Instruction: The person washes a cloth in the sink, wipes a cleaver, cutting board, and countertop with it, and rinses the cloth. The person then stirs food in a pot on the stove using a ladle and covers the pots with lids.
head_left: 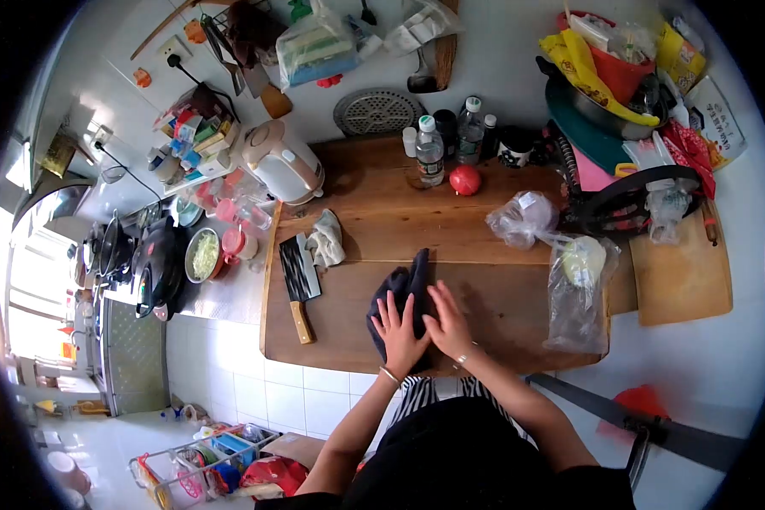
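A dark, crumpled cloth [391, 293] lies on the wooden table [357, 314] near its front edge. My left hand [402, 333] rests on the cloth with its fingers spread. Just right of it, my right hand [450, 325] is held with fingers stretched apart, at the cloth's right edge; whether it touches the cloth I cannot tell. Neither hand grips anything visible. To the left are a cleaver [298, 280] with a wooden handle and a pale rag [325, 239].
Along the back stand a kettle [282, 161], water bottles [430, 153] and a red round item [465, 179]. Plastic bags [578, 297] lie at the right, near a cutting board [684, 276]. Further left is a bowl of shredded vegetable [202, 257].
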The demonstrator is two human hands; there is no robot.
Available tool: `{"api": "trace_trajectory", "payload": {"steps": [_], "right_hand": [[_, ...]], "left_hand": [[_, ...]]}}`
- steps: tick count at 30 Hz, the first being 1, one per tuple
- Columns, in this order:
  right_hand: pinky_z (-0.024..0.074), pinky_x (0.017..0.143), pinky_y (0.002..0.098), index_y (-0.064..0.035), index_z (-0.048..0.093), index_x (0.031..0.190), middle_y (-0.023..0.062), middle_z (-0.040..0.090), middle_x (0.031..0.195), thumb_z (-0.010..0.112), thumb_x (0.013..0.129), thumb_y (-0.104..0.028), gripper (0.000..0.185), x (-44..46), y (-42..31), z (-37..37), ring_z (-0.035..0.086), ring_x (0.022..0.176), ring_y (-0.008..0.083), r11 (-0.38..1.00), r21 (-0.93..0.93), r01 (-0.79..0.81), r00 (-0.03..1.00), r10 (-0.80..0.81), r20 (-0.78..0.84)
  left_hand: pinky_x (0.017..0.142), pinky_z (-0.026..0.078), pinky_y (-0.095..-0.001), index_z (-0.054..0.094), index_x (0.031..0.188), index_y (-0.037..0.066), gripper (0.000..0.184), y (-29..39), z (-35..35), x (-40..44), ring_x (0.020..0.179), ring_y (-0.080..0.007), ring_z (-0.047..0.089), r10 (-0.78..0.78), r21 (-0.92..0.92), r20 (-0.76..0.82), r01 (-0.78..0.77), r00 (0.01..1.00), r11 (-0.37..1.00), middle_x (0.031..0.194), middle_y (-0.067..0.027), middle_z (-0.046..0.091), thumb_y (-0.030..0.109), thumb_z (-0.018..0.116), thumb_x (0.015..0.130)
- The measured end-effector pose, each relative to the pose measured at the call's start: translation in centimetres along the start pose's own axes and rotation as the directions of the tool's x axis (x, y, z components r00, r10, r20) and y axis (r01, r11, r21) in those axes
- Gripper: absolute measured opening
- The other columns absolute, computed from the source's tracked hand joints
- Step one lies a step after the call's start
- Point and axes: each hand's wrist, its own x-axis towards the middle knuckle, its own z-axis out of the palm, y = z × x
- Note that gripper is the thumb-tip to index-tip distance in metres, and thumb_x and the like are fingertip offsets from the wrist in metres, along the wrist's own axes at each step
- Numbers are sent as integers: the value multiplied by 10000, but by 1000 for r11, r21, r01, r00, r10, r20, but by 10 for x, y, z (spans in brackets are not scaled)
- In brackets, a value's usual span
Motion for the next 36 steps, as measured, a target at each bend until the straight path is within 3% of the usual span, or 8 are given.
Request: {"api": "trace_trajectory", "payload": {"steps": [6, 14, 19, 22, 29, 31, 34, 36], "right_hand": [[288, 1060, 454, 26, 458, 1248, 258, 359, 1371, 583, 820, -330, 571, 16, 23, 114, 336, 1274, 406, 950, -303, 81, 990, -42, 133], [200, 1089, 502, -22, 397, 1332, 175, 298, 1444, 471, 872, -465, 643, 125, 44, 119, 262, 1338, 329, 889, -454, 51, 947, 102, 306], [248, 1032, 532, -44, 417, 1322, 128, 324, 1431, 481, 853, -490, 650, 190, 61, 84, 310, 1305, 292, 817, -576, -29, 943, 212, 254], [348, 901, 470, -37, 539, 1143, 120, 504, 1154, 506, 827, -518, 577, 186, 67, 60, 473, 1092, 282, 786, -619, -9, 996, 63, 66], [418, 834, 448, -13, 600, 915, 175, 578, 960, 457, 870, -517, 526, 97, 65, -21, 565, 918, 332, 798, -598, -71, 949, 240, 207], [473, 728, 485, -10, 587, 877, 201, 578, 918, 458, 881, -502, 508, 34, 55, -53, 591, 792, 380, 773, -629, -82, 931, 285, 229], [477, 616, 497, -26, 624, 687, 224, 617, 695, 453, 879, -520, 556, -83, 59, -94, 617, 693, 377, 736, -595, -323, 743, 587, 323], [484, 619, 457, 12, 668, 739, 256, 614, 720, 441, 889, -523, 601, -165, 68, -111, 625, 633, 356, 760, -483, -436, 573, 648, 502]], "left_hand": [[1079, 70, -558, 315, 1410, 85, 712, -81, 38, -1, 1386, -365, 128, 131, 142, 71, -140, 989, 980, 1489, -133, 223, 425, 531, 824], [1074, 111, -544, 289, 1413, 53, 702, -105, 57, 108, 1380, -322, 175, 207, 218, -89, -184, 974, 958, 1476, -107, 260, 404, 500, 843], [1060, 202, -520, 356, 1390, 111, 648, -87, 68, 191, 1339, -326, 261, 272, 289, 35, -270, 962, 919, 1441, -88, 330, 417, 505, 839], [1036, 258, -501, 445, 1306, 120, 528, -68, 74, 200, 1294, -296, 342, 344, 184, 36, -344, 938, 921, 1374, -63, 422, 378, 493, 848], [793, 404, -423, 581, 986, 35, 291, -23, 90, 127, 903, -330, 535, 514, -299, 1, -490, 858, 819, 931, -137, 596, 140, 563, 716], [740, 416, -435, 590, 930, 10, 274, 4, 87, 49, 814, -347, 532, 499, -269, 62, -467, 865, 842, 884, -181, 581, 92, 547, 673], [708, 476, -417, 629, 861, 53, 241, 27, 93, -63, 756, -323, 576, 708, -472, 231, -560, 667, 681, 826, -147, 618, 93, 558, 634], [687, 510, -386, 662, 917, 120, 295, 45, 82, -96, 771, -271, 636, 755, -694, 462, -342, 465, 634, 872, -103, 662, 37, 520, 672]]}}
